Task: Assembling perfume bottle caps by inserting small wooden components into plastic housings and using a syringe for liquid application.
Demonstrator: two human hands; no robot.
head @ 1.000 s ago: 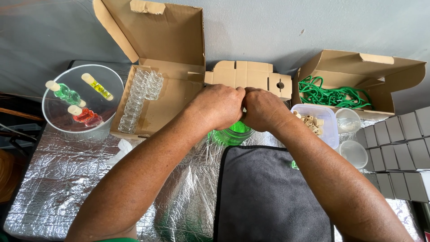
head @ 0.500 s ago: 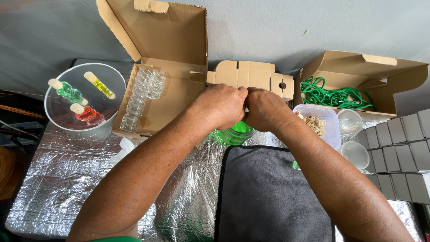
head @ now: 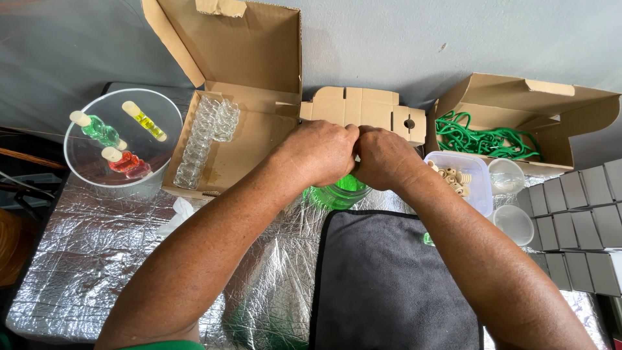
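Green glass showed under your hands. Your left hand point(head: 321, 155) and right hand point(head: 383, 157) were curled shut and pressed together over the green bottle point(head: 338, 193), so what they pinched was hidden. It sat on the foil table point(head: 84, 259), above the dark cloth point(head: 382, 285).

We cannot see what the left hand point(head: 321, 152) and right hand point(head: 387, 157) pinch between them; their fingers curl out of sight. They cover most of the green container point(head: 338, 193). The grey boxes point(head: 586, 214) run off the right edge, and the cloth point(head: 382, 285) off the bottom.
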